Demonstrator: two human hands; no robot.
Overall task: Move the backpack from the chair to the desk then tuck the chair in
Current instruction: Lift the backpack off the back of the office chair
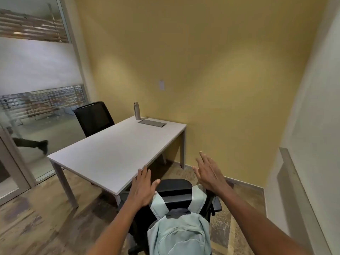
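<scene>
The counter (117,153) is the largest thing here, and its near part is bare, so there is free room for the bag. Against the near corner of the counter stands the chair (174,192), and the pale green backpack (179,234) hangs on the chair's back with both straps looped over the top edge. Nothing has been lifted yet. To do this step well, the person should probably take the straps or the top loop, raise the bag straight up until the straps come free of the chair's back, and only then carry it across to the counter; a sideways pull could drag or turn the chair. The left hand (142,188) hovers over the near edge of the counter, the right hand (208,173) further out from it. Each grip is spread wide, fingers apart, and holds nothing.
</scene>
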